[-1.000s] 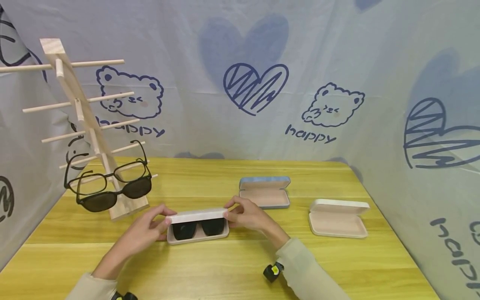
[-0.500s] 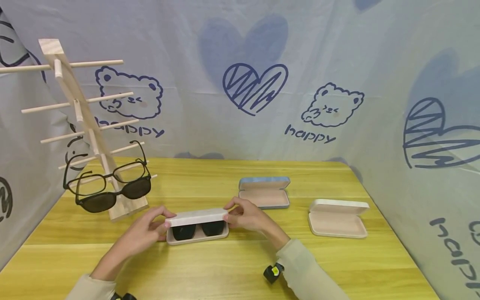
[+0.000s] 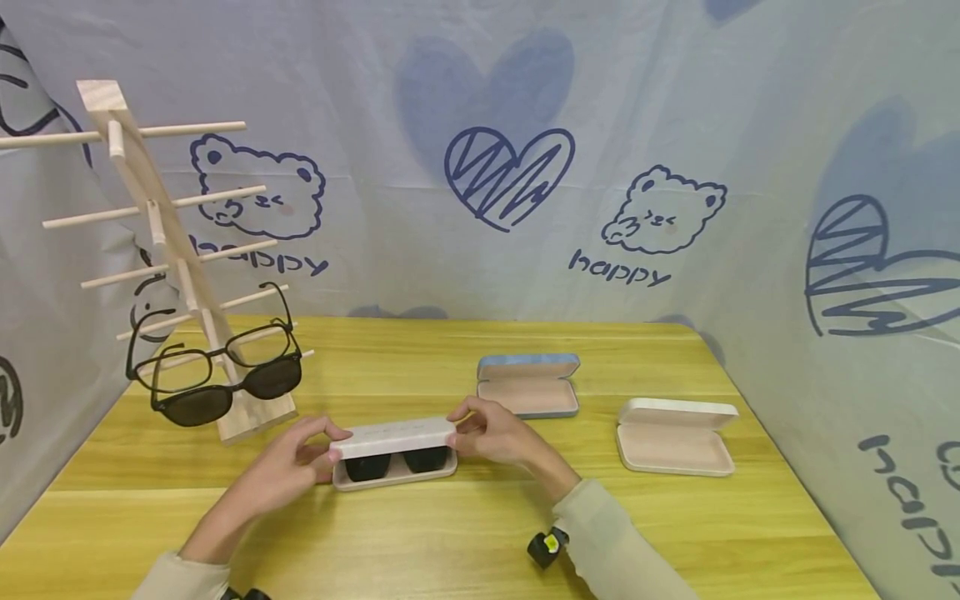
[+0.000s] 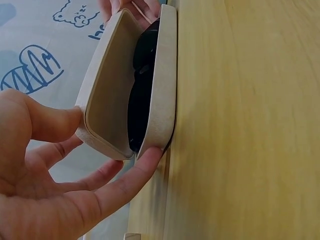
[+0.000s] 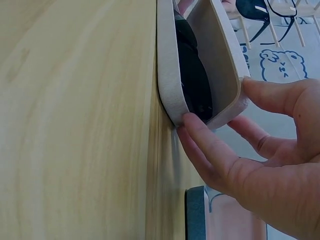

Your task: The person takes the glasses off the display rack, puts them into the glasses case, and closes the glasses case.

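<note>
A white glasses case [image 3: 393, 437] lies on the table in front of me, its lid tilted partway down over a pair of black sunglasses [image 3: 367, 467]. Only the lower part of the dark lenses shows in the head view. My left hand [image 3: 288, 467] grips the case's left end, thumb at the lid's front corner and a fingertip against the base, as the left wrist view shows [image 4: 65, 185]. At the other end my right hand [image 3: 498, 435] holds it the same way, thumb on the lid corner. From the right wrist view, the sunglasses [image 5: 195, 75] rest inside the base.
Behind my right hand stands a blue glasses case [image 3: 528, 396] with its lid up. Another white case [image 3: 675, 454], lid raised, sits farther right. On the left a wooden display rack [image 3: 183, 250] carries black-framed glasses [image 3: 183, 369] and dark sunglasses [image 3: 198, 406]. Printed cloth encloses the table.
The lid of the white case has tilted slightly farther down, covering more of the sunglasses. Both hands have stayed at its ends; the other cases and the rack are unmoved.
</note>
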{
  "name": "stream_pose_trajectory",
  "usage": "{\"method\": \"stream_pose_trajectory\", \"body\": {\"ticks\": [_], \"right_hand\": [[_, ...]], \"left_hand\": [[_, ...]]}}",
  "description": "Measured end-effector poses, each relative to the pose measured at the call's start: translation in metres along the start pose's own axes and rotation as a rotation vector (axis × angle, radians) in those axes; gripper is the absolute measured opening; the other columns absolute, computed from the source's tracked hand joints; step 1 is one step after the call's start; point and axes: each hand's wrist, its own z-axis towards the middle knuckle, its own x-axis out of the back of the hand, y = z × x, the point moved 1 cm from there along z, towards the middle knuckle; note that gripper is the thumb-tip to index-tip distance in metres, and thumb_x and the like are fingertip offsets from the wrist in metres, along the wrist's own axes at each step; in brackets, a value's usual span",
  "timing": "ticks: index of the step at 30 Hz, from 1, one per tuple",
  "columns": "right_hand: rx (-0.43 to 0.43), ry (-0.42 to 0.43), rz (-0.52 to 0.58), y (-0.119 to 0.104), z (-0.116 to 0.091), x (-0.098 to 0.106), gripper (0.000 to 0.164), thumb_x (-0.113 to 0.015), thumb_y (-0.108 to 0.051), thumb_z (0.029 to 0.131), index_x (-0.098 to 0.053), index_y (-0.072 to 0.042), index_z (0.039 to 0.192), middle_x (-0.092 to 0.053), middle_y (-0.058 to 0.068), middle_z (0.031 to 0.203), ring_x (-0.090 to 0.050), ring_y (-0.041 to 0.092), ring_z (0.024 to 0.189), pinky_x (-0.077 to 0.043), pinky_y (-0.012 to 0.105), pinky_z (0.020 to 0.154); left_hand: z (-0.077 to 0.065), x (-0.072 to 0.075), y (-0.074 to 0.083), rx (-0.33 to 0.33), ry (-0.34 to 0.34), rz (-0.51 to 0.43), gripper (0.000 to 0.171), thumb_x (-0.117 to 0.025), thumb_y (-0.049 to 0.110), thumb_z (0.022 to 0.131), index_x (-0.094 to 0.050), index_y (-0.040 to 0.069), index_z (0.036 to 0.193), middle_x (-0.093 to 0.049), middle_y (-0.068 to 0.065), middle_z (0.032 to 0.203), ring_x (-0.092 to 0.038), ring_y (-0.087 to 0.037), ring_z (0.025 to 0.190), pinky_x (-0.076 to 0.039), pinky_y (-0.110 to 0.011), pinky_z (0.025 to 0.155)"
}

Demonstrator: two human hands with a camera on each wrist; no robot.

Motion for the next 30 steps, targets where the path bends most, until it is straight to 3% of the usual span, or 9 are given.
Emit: {"method": "stream_pose_trajectory", "body": {"ticks": [9, 13, 17, 30], "right_hand": [[-0.002, 0.000, -0.005, 0.0013, 0.0004, -0.0004, 0.033, -0.073, -0.014, 0.095, -0.063, 0.000, 0.123, -0.067, 0.022, 0.117, -0.070, 0.023, 0.102, -0.061, 0.035, 0.088], [0.000, 0.018, -0.044, 0.0030, -0.0008, -0.0022, 0.028, -0.076, -0.009, 0.093, -0.065, -0.001, 0.117, -0.068, 0.017, 0.116, -0.070, 0.023, 0.102, -0.060, 0.032, 0.086], [0.005, 0.030, -0.089, 0.0066, -0.0016, -0.0056, 0.021, -0.077, -0.005, 0.092, -0.066, -0.003, 0.110, -0.069, 0.013, 0.112, -0.070, 0.019, 0.097, -0.059, 0.027, 0.082], [-0.011, 0.028, -0.101, 0.0054, -0.0001, -0.0058, 0.021, -0.078, -0.005, 0.090, -0.066, -0.004, 0.107, -0.069, 0.010, 0.110, -0.069, 0.017, 0.094, -0.059, 0.027, 0.081]], "left_hand": [[-0.0006, 0.0012, -0.0014, -0.021, -0.020, -0.004, 0.008, -0.061, -0.002, 0.097, -0.061, 0.005, 0.101, -0.052, -0.031, 0.136, -0.057, -0.062, 0.124, -0.065, -0.032, 0.081], [-0.0030, -0.0001, -0.0024, -0.038, -0.005, 0.094, 0.011, -0.068, -0.001, 0.094, -0.066, 0.008, 0.100, -0.059, -0.024, 0.129, -0.061, -0.054, 0.123, -0.062, -0.045, 0.095], [-0.0055, -0.0034, -0.0045, -0.007, 0.022, 0.186, 0.019, -0.073, -0.002, 0.090, -0.073, 0.012, 0.103, -0.064, -0.015, 0.123, -0.065, -0.045, 0.121, -0.055, -0.055, 0.103], [-0.0032, -0.0024, -0.0026, -0.031, 0.025, 0.213, 0.022, -0.073, -0.004, 0.089, -0.074, 0.012, 0.105, -0.067, -0.014, 0.120, -0.068, -0.042, 0.118, -0.057, -0.053, 0.101]]}}
